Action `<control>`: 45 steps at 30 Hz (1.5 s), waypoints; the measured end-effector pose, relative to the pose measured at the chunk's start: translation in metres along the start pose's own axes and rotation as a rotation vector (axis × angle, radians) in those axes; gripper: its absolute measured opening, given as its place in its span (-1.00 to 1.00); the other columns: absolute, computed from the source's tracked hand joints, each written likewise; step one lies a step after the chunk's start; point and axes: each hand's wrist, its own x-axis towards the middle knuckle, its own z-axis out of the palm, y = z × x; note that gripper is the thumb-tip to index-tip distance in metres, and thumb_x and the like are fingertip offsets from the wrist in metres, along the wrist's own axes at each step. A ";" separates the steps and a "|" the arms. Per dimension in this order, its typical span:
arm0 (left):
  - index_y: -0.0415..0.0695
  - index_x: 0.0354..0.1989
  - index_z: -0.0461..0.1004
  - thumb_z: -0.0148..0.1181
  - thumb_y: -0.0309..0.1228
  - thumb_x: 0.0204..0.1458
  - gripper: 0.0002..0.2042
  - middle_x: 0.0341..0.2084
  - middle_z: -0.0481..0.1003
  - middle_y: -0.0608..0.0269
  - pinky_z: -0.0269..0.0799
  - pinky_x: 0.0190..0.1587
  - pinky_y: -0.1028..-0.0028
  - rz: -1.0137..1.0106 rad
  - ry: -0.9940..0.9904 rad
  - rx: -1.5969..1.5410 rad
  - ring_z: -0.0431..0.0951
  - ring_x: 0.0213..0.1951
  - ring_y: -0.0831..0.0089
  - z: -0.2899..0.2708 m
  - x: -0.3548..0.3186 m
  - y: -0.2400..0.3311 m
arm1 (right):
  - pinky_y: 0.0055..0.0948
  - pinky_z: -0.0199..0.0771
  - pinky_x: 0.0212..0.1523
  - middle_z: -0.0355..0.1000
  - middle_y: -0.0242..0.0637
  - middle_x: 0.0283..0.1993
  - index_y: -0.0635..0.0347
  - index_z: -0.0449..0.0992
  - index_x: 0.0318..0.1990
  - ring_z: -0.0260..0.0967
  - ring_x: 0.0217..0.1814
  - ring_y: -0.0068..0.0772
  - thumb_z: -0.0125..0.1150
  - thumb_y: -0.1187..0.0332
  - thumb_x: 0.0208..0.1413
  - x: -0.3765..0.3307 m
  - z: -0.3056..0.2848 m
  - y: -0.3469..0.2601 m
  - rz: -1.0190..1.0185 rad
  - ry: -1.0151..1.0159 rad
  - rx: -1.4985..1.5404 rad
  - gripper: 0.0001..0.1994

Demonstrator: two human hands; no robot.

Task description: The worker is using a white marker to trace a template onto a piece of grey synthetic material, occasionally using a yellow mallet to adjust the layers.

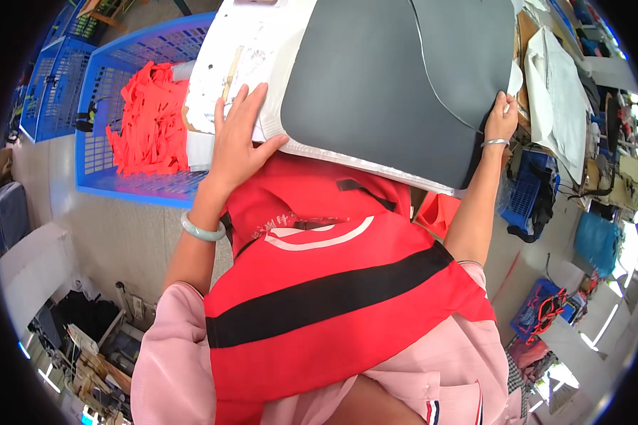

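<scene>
My left hand (244,142) lies with fingers spread on the white tabletop (209,88), its thumb near the left edge of a dark grey mat (361,78). At the mat's right edge is my right hand (502,117), its fingers curled together. A small bit of white shows at those fingertips, but what they grip I cannot make out. A thin dark cord (424,60) runs in a curve over the mat and ends close to my right wrist.
Left of the table, a blue plastic crate (85,159) holds a heap of red fabric strips (152,120). White sheeting (556,99) hangs at the right, near a smaller blue crate (523,191). My red apron (319,297) reaches under the table's front edge.
</scene>
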 end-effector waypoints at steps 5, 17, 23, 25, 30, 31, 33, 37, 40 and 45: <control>-0.08 0.30 0.15 0.36 -0.16 -0.15 -0.21 0.27 0.21 0.18 -0.34 0.35 0.02 0.031 -0.027 -0.041 0.05 0.36 0.15 -0.005 -0.001 0.001 | -0.34 0.39 -0.14 0.50 -0.09 -0.29 0.28 0.47 -0.17 0.44 -0.24 -0.23 0.07 0.13 0.19 -0.005 0.010 -0.005 0.001 -0.001 -0.012 -0.66; -0.05 0.23 0.28 0.32 -0.13 -0.12 -0.32 0.26 0.23 0.16 -0.35 0.35 0.00 0.031 -0.019 -0.054 0.04 0.35 0.13 -0.005 -0.001 -0.003 | -0.33 0.39 -0.15 0.50 -0.05 -0.29 0.29 0.47 -0.18 0.44 -0.25 -0.17 0.08 0.12 0.19 -0.018 0.017 -0.021 0.015 0.041 -0.031 -0.65; -0.01 0.19 0.33 0.32 -0.13 -0.12 -0.37 0.26 0.23 0.17 -0.36 0.35 0.01 0.046 -0.038 -0.036 0.05 0.35 0.13 -0.005 -0.003 -0.003 | -0.34 0.39 -0.16 0.50 -0.05 -0.30 0.29 0.47 -0.18 0.44 -0.27 -0.16 0.09 0.14 0.19 -0.015 0.019 -0.021 -0.023 0.035 -0.080 -0.67; 0.00 0.18 0.34 0.32 -0.13 -0.12 -0.37 0.26 0.23 0.16 -0.36 0.35 0.01 0.044 -0.037 -0.038 0.05 0.35 0.13 -0.004 -0.003 -0.002 | -0.34 0.40 -0.16 0.50 -0.05 -0.31 0.29 0.47 -0.19 0.44 -0.27 -0.16 0.09 0.14 0.19 -0.015 0.019 -0.023 -0.028 0.040 -0.103 -0.67; -0.01 0.17 0.36 0.33 -0.12 -0.13 -0.38 0.26 0.23 0.16 -0.33 0.35 0.00 0.047 -0.039 -0.023 0.06 0.35 0.13 -0.006 -0.003 -0.004 | -0.33 0.40 -0.17 0.50 -0.06 -0.32 0.29 0.46 -0.18 0.45 -0.29 -0.16 0.09 0.13 0.19 -0.015 0.023 -0.029 -0.004 0.013 -0.067 -0.66; -0.01 0.17 0.36 0.33 -0.12 -0.13 -0.38 0.25 0.24 0.16 -0.33 0.35 0.00 0.051 -0.039 -0.024 0.06 0.35 0.13 -0.005 -0.002 -0.004 | -0.33 0.40 -0.17 0.50 -0.06 -0.32 0.29 0.46 -0.18 0.45 -0.29 -0.16 0.09 0.13 0.19 -0.013 0.023 -0.026 -0.002 0.015 -0.070 -0.66; -0.01 0.16 0.36 0.33 -0.12 -0.13 -0.38 0.25 0.24 0.16 -0.32 0.35 0.00 0.060 -0.038 -0.025 0.06 0.35 0.13 -0.005 0.000 -0.005 | -0.34 0.40 -0.18 0.50 -0.06 -0.33 0.31 0.46 -0.18 0.44 -0.29 -0.16 0.08 0.13 0.19 -0.008 0.025 -0.021 -0.007 0.003 -0.063 -0.66; -0.01 0.16 0.37 0.33 -0.13 -0.13 -0.38 0.25 0.24 0.15 -0.30 0.34 -0.01 0.065 -0.029 -0.015 0.06 0.34 0.13 -0.005 0.000 -0.005 | -0.35 0.39 -0.16 0.50 -0.05 -0.32 0.31 0.46 -0.17 0.44 -0.28 -0.17 0.07 0.14 0.19 -0.007 0.026 -0.024 0.004 -0.013 -0.090 -0.66; -0.02 0.16 0.37 0.33 -0.13 -0.13 -0.39 0.25 0.24 0.15 -0.29 0.33 -0.03 0.056 -0.032 -0.015 0.06 0.34 0.13 -0.005 0.001 -0.003 | -0.33 0.39 -0.14 0.49 -0.02 -0.28 0.31 0.46 -0.16 0.44 -0.23 -0.12 0.06 0.12 0.20 -0.003 0.026 -0.023 -0.015 -0.015 -0.079 -0.64; -0.03 0.15 0.38 0.34 -0.14 -0.14 -0.39 0.25 0.23 0.15 -0.27 0.32 -0.07 0.063 -0.014 -0.009 0.06 0.34 0.12 -0.005 -0.004 -0.002 | -0.27 0.39 -0.10 0.49 0.05 -0.20 0.27 0.46 -0.11 0.45 -0.14 0.01 0.04 0.07 0.20 -0.009 0.023 -0.010 -0.025 -0.046 -0.132 -0.61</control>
